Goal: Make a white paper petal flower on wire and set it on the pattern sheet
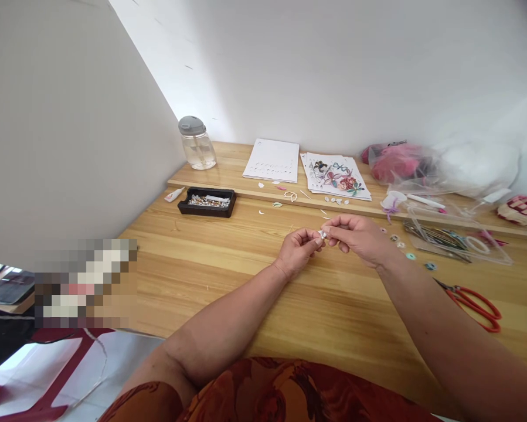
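Observation:
A small white piece [322, 234], perhaps with a pearly bead on it, is pinched between my two hands above the wooden table [228, 269]. My left hand [296, 252] grips it from the left with thumb and fingertips. From the right, my right hand [355, 237] closes thumb and forefinger on the same piece; its other fingers are curled. The fingertips hide most of the piece, so its exact kind is unclear. Just beyond the hands lie small white leaf-shaped pieces [339, 201] and a flower-shaped outline [291, 197].
Orange-handled scissors [478, 305] lie at right, near small thread bobbins [411, 256] and a clear tray [494, 249] with tools. A black box of beads [207, 205], a glue tube [174, 194], a water bottle [198, 146], white sheets [274, 155] and embroidered pieces [340, 179] stand farther back.

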`<state>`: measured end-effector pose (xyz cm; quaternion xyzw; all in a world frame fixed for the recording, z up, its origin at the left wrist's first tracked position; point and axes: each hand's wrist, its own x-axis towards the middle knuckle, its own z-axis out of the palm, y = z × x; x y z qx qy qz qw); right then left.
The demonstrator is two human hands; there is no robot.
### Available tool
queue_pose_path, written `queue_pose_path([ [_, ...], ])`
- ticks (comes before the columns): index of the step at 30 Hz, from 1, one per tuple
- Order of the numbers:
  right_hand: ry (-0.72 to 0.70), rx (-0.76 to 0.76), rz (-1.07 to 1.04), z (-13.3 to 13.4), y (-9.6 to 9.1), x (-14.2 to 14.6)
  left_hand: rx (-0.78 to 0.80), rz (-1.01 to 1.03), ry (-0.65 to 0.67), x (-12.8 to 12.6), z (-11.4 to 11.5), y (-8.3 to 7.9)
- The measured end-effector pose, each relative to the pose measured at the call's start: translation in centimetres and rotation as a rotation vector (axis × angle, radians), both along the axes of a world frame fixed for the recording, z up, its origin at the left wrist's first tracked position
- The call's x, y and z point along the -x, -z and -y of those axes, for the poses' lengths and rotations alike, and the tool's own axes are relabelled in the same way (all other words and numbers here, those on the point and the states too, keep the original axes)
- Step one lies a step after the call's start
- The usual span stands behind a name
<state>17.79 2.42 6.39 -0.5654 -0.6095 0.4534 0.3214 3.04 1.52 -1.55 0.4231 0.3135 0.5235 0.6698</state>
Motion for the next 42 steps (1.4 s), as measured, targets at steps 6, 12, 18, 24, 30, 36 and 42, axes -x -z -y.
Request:
queue_pose_path([
  [6,0.016,-0.013,-0.021,0.0,-0.1,-0.7,0.004,-0.012,-0.002,0.1,0.1,-0.2],
  [12,-0.016,-0.071,0.092,0.2,0.0,-0.5,0.014,-0.04,-0.01,0.0,0.1,-0.3],
  [18,0.095,-0.143,0.055,0.3,1.2,0.3,0.07,0.02,-0.006,-0.1,0.1,-0.3],
  [24,0.115,-0.054,-0.204,0.3,1.9,1.0,0.182,0.159,0.042,0.0,0.0,-0.3],
  [30,0.119,-0.061,-0.201,0.1,1.7,1.7,0.218,0.204,0.035,0.0,-0.1,-0.1],
  [36,0.046,-0.092,-0.082,-0.1,1.9,0.9,0.172,0.172,0.009,-0.1,-0.2,0.3],
  [42,0.086,-0.157,-0.035,0.3,2.0,0.9,0.127,0.097,-0.025,-0.1,0.0,-0.1],
])
